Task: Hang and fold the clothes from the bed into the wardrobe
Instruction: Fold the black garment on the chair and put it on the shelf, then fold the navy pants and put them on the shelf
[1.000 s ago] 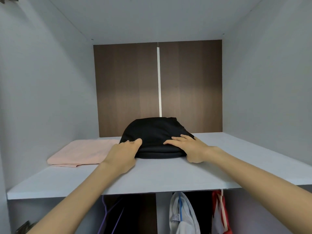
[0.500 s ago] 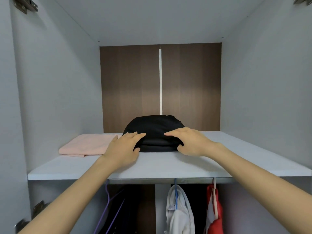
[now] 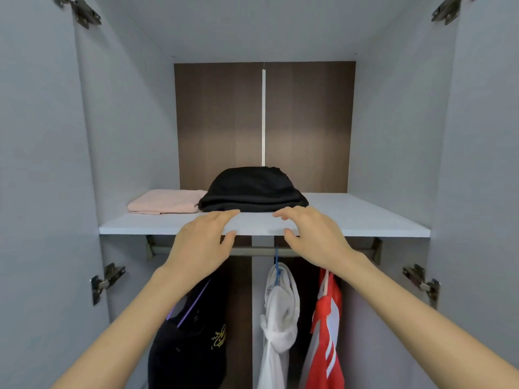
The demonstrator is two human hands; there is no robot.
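Grey wardrobe [image 3: 126, 122], doors open. Up on the white shelf [image 3: 365, 217]: a flat pink folded cloth [image 3: 165, 202] at the left and, right up against it, a black folded pile [image 3: 251, 189] in the middle. Just in front of the shelf edge, left hand [image 3: 200, 245] with fingers out straight, holding nothing. Next to it, right hand [image 3: 314, 240] with fingers loose and spread, holding nothing too. Fingertips close to the black pile. Under the shelf, on the rail [image 3: 252, 251]: a black top [image 3: 191, 352] on a purple hanger [image 3: 193, 304], then a white top [image 3: 280, 310] on a blue hanger [image 3: 277, 265], then a red and white top [image 3: 327, 332] at the right.
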